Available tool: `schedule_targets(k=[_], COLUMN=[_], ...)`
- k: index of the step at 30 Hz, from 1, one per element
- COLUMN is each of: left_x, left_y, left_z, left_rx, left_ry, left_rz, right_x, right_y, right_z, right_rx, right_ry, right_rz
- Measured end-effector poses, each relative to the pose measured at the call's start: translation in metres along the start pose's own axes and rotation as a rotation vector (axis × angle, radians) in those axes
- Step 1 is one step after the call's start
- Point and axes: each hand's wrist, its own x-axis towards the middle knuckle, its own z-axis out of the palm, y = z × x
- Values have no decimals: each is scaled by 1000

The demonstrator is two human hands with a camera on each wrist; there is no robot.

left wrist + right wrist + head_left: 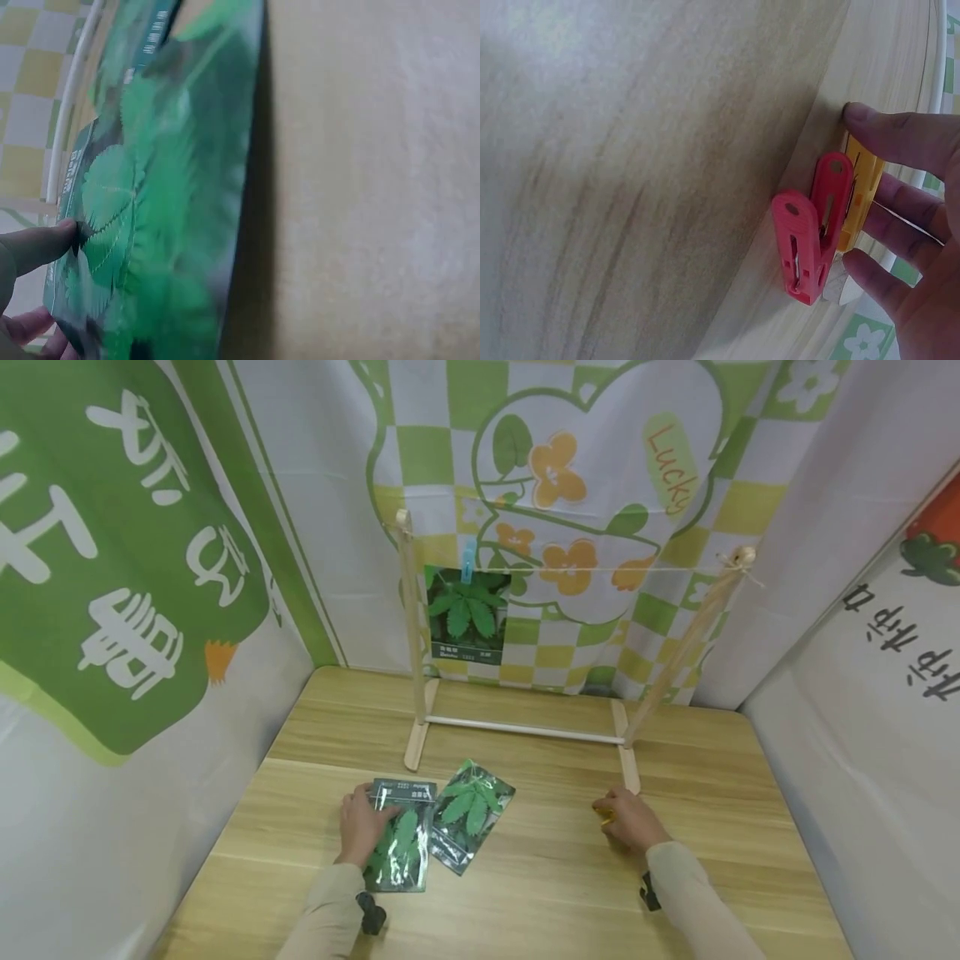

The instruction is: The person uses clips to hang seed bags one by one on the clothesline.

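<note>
So the left packet (pixel 401 852) is pinched at its edge by the left hand (pixel 362 828), thumb laid on the printed face and the other fingers tucked at the edge and partly hidden. On the other side, the yellow clip (pixel 862 191) is held by the right hand (pixel 633 821), with the gap between thumb and fingers pretty much filled by it; whether it's raised off the wood can't be told. A red clip (pixel 810 229) is seen right beside the yellow one. Both hands are kept low over the table (pixel 540 877), with both forearms stretched forward in light sleeves (pixel 693 881) and a small black device (pixel 371 912) worn at each wrist. The left packet is turned with its label band toward the stand, and next to it a second packet (pixel 472 818) is laid at a slant; whether they're overlapped or just touching is hard to say. Whatever is in the packets is hidden by the leaf-printed fronts. Further out, the wooden stand (pixel 412 635) is set at the back, its right foot just beside the right hand. A hanging packet (pixel 468 618) is held on the string (pixel 622 569) by a blue clip (pixel 468 562), near the left post. Behind all that, a checkered cloth (pixel 423 452) is hung.
</note>
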Motion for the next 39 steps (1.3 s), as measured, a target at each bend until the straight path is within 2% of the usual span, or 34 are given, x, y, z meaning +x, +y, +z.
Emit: schedule_targets(k=[6, 11, 17, 22, 29, 39], left_x=[1, 4, 7, 7, 8, 11], left_y=[-1, -4, -7, -7, -3, -4], left_z=[-6, -8, -13, -16, -17, -25], left_rx=[-78, -129, -245, -304, -398, -455], left_ry=[-54, -60, -81, -89, -104, -161], left_rz=[-31, -69, -146, -206, -275, -322], right_x=[0, 0, 2, 4, 4, 2], right_y=[0, 1, 2, 4, 2, 0], right_z=[1, 2, 3, 4, 1, -7], right_rx=[-31, -48, -33, -33, 23, 119], right_ry=[15, 21, 2, 3, -6, 2], right_rz=[-22, -25, 2, 13, 38, 65])
